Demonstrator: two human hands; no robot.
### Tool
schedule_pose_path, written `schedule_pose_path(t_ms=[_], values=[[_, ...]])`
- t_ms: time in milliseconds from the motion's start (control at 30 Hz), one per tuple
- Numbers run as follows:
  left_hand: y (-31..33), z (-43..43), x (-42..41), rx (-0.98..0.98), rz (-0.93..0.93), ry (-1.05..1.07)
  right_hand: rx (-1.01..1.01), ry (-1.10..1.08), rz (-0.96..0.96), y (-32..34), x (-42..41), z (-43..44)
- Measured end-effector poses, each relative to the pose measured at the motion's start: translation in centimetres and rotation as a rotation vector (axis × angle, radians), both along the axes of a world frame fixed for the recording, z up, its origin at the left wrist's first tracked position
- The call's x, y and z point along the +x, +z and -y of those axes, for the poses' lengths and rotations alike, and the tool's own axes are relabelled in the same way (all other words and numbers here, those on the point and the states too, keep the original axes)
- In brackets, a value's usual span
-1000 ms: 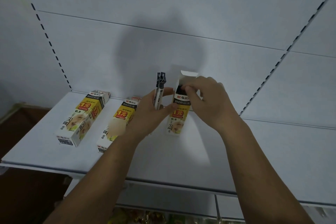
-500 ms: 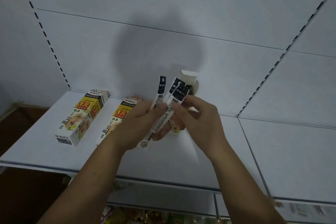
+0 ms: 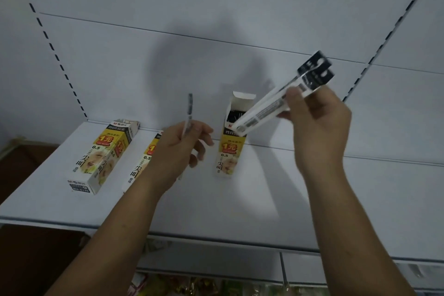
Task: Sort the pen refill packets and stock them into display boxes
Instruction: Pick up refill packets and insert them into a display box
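An open display box [image 3: 229, 149] is seen standing upright on the white shelf [image 3: 240, 211], close to the back panel [image 3: 216, 7], with its top flap raised and dark packet heads visible inside. To the left of the open display box, a single refill packet [image 3: 188, 115] is held nearly upright in the air, pinched between the thumb and curled fingers of the left hand [image 3: 182, 149]; its lower end is hidden behind that hand. To the right of the open display box and above it, a bundle of refill packets [image 3: 264, 108] is gripped by the right hand [image 3: 319, 125], the thumb and fingers being closed round its middle. The bundle is tilted, with its black printed heads raised up and to the right and its lower ends lying in front of the box's mouth; whether they touch the box cannot be told. Further left of the open display box, a second display box [image 3: 141, 163] is laid flat on the shelf and is partly covered by the left forearm, and a third display box [image 3: 103, 156] is laid flat beyond it, near the shelf's left end.
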State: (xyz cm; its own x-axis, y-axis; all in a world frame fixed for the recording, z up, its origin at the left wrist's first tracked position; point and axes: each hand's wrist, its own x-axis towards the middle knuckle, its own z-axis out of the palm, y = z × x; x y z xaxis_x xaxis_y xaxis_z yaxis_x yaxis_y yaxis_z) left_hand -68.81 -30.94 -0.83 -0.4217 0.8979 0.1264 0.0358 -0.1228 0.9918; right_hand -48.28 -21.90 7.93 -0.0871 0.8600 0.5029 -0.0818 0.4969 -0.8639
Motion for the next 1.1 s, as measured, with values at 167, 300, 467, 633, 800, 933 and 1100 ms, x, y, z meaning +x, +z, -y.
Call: schedule_pose_path(t_ms=[167,300,467,633,800,933,1100], values=[[-0.2,-2.4,0.2,-0.056,-0.217,0.043,0.125,-0.029,0.041,2.2,-0.9,-1.8],[-0.2,-3.8,1.0,-0.025,-0.153,-0.101,0.173,-0.004,0.207,1.7,-2.2,-2.3],[-0.3,-4.3,1.4,0.04,-0.174,-0.068,0.203,0.025,0.434,0.4,-2.5,-2.8],[-0.7,-4.3,1.0,0.018,-0.171,-0.066,0.221,0.055,0.465,0.9,-2.4,-2.9],[-0.8,-4.3,1.1,0.013,-0.167,-0.075,0.258,0.029,0.431,2.5,-1.6,-3.2],[-0.9,-4.4,1.0,0.013,-0.175,-0.075,0.283,0.023,0.418,3.1,-1.2,-3.4],[-0.9,-4.5,1.0,0.029,-0.179,-0.081,0.286,0.033,0.43,3.7,-1.3,-3.5]])
